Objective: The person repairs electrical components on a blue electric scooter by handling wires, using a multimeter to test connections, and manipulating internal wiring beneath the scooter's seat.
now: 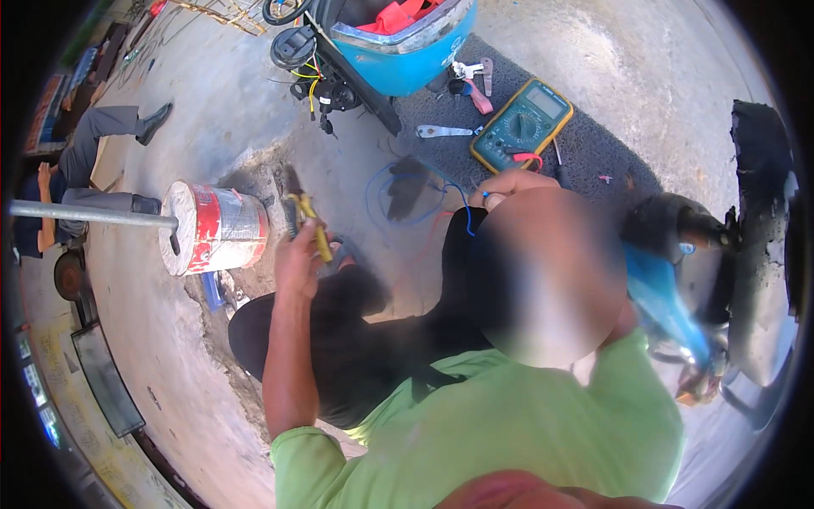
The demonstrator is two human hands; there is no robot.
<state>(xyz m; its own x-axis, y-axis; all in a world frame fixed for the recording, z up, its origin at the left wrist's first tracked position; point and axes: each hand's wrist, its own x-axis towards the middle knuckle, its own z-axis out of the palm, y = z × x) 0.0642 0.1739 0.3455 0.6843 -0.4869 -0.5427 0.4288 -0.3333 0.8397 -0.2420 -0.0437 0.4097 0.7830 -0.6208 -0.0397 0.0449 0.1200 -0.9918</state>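
over on the left, the person's left hand (298,259) is wrapped around yellow-handled pliers (323,243); to the right, the right hand (513,183) pinches a blue wire (468,214) at the fingertips, near the far-right mat (610,165) where a multimeter (520,125) lies beside a pink-strapped key (459,86).

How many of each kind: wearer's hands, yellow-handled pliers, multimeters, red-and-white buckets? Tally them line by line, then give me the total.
Wearer's left hand and right hand: 2
Yellow-handled pliers: 1
Multimeter: 1
Red-and-white bucket: 1
Total: 5
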